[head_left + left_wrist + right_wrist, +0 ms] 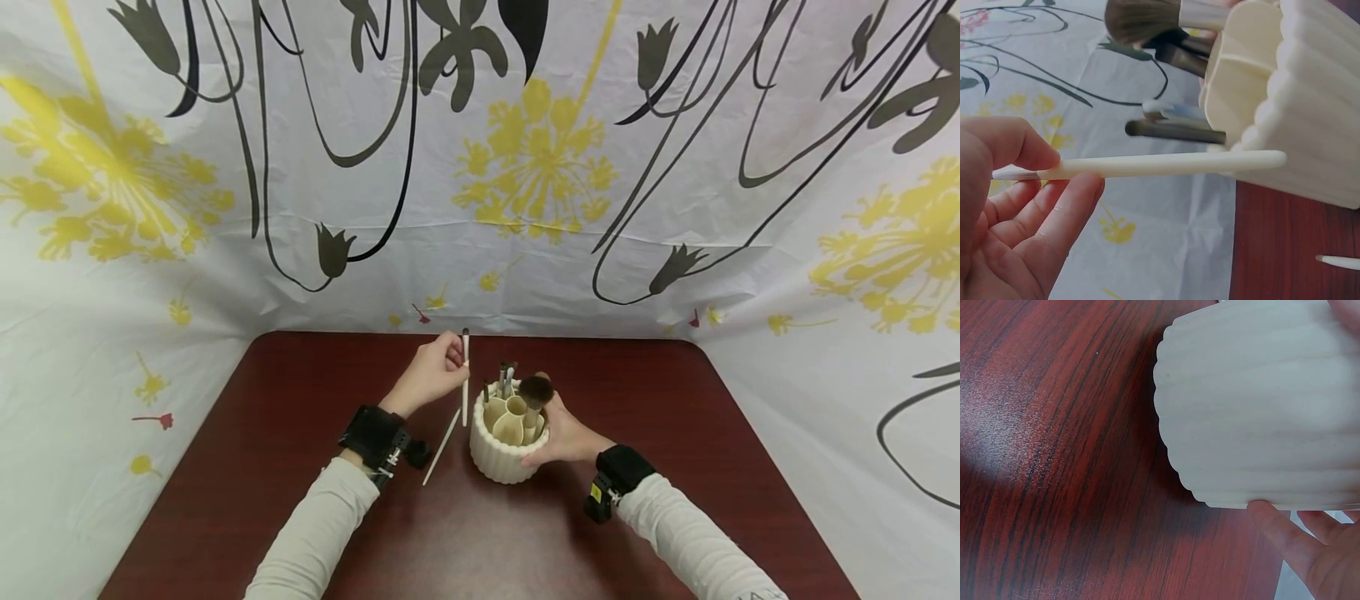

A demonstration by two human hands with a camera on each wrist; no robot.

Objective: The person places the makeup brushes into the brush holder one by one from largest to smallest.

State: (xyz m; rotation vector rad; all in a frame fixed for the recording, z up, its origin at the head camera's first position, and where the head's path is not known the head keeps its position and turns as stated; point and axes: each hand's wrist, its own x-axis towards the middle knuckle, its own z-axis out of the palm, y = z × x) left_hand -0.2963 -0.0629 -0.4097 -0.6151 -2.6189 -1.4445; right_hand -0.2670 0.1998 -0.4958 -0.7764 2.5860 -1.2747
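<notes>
My left hand [429, 377] pinches a white-handled makeup brush [465, 396] between thumb and fingers. In the head view it stands upright, bristles up, just left of a ribbed cream brush holder [495, 458]. The left wrist view shows the plain handle end [1260, 160] near the holder's rim. My right hand [568, 435] grips the holder from the right, thumb in front and fingers behind. Inside its divided compartments stand a large fluffy brush [536, 390] and several smaller brushes [507, 377]. In the right wrist view the ribbed side [1254, 419] fills much of the frame.
A second thin white brush [441, 447] lies on the dark red-brown table [637, 375], left of the holder. Behind the table hangs a white cloth [420, 292] with yellow and grey flower prints.
</notes>
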